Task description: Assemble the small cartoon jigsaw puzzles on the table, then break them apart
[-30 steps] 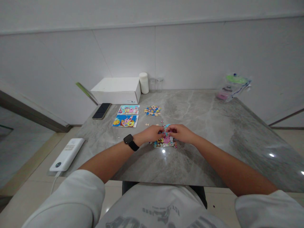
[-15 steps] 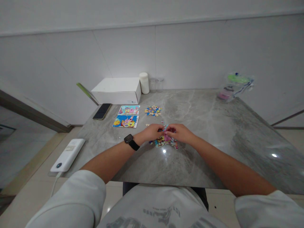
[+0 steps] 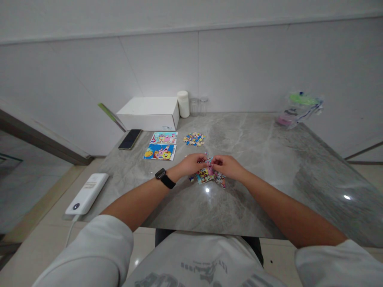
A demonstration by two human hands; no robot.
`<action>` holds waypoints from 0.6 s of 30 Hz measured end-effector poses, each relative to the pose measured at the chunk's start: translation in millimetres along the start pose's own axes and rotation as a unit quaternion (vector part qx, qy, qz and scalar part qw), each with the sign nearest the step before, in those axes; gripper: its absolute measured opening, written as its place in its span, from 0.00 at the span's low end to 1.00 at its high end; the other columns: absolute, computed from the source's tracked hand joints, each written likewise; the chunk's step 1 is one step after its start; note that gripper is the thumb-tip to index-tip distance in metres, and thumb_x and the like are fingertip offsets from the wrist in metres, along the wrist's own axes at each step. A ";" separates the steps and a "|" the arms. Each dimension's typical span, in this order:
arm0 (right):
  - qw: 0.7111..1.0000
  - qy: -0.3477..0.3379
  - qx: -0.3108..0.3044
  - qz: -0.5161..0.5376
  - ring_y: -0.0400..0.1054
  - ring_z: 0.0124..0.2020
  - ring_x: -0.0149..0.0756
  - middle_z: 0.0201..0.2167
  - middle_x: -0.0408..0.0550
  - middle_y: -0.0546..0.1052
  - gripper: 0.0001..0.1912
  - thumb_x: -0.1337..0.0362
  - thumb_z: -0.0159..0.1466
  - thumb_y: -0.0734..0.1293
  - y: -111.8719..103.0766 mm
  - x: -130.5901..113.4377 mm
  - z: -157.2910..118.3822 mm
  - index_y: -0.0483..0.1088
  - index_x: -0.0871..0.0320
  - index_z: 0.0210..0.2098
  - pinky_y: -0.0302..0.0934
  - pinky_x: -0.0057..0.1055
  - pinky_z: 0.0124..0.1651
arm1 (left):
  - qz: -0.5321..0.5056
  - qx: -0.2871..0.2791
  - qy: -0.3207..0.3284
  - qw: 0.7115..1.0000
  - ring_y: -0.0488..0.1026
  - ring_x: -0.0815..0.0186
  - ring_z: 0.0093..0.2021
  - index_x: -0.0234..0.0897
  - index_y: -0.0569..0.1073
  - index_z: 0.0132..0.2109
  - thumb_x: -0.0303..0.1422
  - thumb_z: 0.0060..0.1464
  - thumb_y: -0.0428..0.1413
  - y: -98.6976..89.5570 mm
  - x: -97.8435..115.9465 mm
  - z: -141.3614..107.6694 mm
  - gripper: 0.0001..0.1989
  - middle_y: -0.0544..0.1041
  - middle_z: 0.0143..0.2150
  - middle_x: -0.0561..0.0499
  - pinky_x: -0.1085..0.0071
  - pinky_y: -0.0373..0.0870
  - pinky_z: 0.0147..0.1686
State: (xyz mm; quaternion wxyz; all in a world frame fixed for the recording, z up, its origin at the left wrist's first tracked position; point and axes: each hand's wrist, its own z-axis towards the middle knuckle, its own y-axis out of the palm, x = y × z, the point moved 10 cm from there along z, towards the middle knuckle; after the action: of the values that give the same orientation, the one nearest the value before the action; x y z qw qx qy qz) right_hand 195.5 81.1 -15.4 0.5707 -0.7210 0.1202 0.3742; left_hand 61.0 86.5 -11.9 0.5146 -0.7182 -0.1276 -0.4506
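Note:
A partly joined jigsaw puzzle (image 3: 205, 176) lies on the grey table in front of me, with loose pieces around it. My left hand (image 3: 194, 164) is over its upper left side, thumb and fingers pinched together; the fingers cover whatever is between them. From the right, my right hand (image 3: 227, 166) pinches at a pink part of the puzzle, where a jigsaw piece (image 3: 210, 169) shows at the fingertips. Several loose pieces (image 3: 220, 179) rest below the right hand. Beside the puzzle's left edge sits a small dark piece (image 3: 192, 179).
A pile of jigsaw pieces (image 3: 194, 139) lies farther back. Two picture cards (image 3: 160, 152) and a phone (image 3: 130, 139) are to the left. Behind them stand a white box (image 3: 146, 113), a white bottle (image 3: 183, 104) and clear glasses. A white power bank (image 3: 87, 194) is front left, a plastic bag (image 3: 299, 109) back right.
My hands have drawn slightly apart over the puzzle, so more of its middle shows. The whole view has shifted a little; the other objects stay in place.

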 end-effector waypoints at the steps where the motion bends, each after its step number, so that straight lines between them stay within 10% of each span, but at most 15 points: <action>1: 1.000 -0.003 0.010 -0.019 0.74 0.34 0.34 0.32 0.43 0.83 0.08 0.65 0.65 0.67 -3.5 -0.7 -0.1 0.80 0.55 0.39 0.61 0.27 0.37 | -0.008 -0.001 -0.001 1.000 0.71 0.67 0.32 0.35 0.79 0.42 0.44 0.61 0.59 0.4 -1.4 0.3 0.15 0.78 0.32 0.53 0.73 0.65 0.32; 18: 0.989 0.001 0.046 -0.140 0.72 0.37 0.37 0.37 0.49 0.83 0.09 0.61 0.70 0.68 -5.9 -5.9 6.2 0.81 0.57 0.42 0.58 0.30 0.40 | -0.006 -0.009 -0.022 1.000 0.78 0.65 0.38 0.37 0.81 0.51 0.31 0.56 0.60 -3.5 -18.5 -0.3 0.16 0.83 0.43 0.50 0.73 0.72 0.37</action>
State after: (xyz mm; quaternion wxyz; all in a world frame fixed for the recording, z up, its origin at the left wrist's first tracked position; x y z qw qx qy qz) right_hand 192.5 87.1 -7.6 0.6500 -0.7039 0.0362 0.2841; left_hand 48.2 93.0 -24.1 0.5027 -0.7316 -0.1390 -0.4391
